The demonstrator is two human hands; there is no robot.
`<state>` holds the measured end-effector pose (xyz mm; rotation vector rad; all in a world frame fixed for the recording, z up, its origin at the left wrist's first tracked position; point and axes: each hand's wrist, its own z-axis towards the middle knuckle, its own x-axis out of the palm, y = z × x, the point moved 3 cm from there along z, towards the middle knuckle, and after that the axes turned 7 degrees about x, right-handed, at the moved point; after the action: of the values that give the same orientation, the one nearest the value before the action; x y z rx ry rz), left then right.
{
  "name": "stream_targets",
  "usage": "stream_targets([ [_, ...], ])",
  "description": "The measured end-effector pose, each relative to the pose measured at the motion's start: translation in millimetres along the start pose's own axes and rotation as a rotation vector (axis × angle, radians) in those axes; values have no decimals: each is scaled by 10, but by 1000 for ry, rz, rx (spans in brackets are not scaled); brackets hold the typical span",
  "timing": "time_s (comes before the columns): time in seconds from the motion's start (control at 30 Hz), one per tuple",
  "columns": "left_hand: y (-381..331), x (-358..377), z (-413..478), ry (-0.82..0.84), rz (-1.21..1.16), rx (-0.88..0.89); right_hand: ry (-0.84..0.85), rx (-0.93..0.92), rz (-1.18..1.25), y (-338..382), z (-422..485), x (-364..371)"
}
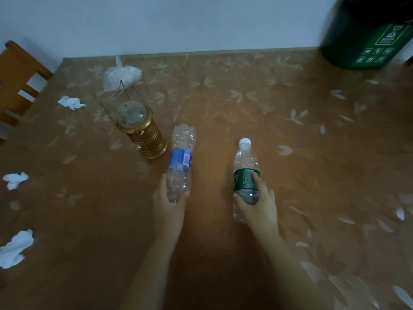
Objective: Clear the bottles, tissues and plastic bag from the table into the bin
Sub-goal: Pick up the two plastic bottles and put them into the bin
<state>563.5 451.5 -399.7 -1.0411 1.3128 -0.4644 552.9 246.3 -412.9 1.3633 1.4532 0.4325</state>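
Observation:
My left hand (pixel 168 203) grips the neck end of a clear bottle with a blue label (pixel 181 156), its base pointing away from me. My right hand (pixel 257 199) grips a clear bottle with a green label (pixel 245 166) and a white cap. Both bottles are over the middle of the brown table (pixel 245 104). A crumpled clear plastic bag (pixel 121 76) lies at the far left. Three white tissues lie along the left side: one far (pixel 71 102), one middle (pixel 15 180), one near (pixel 14 248). The dark green bin (pixel 366 34) stands at the far right corner.
A gold lantern (pixel 143 128) with a wire handle stands just left of the blue-label bottle. A wooden chair (pixel 20 74) is at the table's left edge. A pale wall runs behind the table.

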Motion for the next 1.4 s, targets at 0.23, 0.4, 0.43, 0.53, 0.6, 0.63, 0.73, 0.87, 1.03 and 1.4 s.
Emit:
stream_targets([
  [0.23, -149, -249, -470, 63, -124, 26, 13, -89, 3, 136, -338, -182],
  [0.4, -356, -495, -723, 117, -156, 117, -28, -206, -2, 385, -709, -446],
  [0.43, -398, -550, -771, 120, -169, 135, -33, -227, 10, 445, -797, -506],
  [0.53, -532, -715, -916, 116, -204, 186, -62, -299, 24, 609, -1076, -688],
  [0.6, -619, -811, -1007, 119, -242, 220, -89, -337, 45, 680, -1274, -811],
  [0.63, -659, -850, -1057, 129, -266, 245, -104, -356, 51, 704, -1389, -878],
  [0.73, -792, -904, -1188, 181, -372, 280, -139, -398, 44, 736, -1660, -1022],
  [0.87, -945, -893, -1413, 291, -469, 338, -234, -413, 32, 668, -2004, -1223],
  [1.03, -1103, -735, -1696, 411, -463, 358, -320, -372, 9, 512, -2306, -1546],
  [1.4, -1739, 64, -2732, 598, -489, 557, -562, -272, 142, -284, -2859, -2757],
])
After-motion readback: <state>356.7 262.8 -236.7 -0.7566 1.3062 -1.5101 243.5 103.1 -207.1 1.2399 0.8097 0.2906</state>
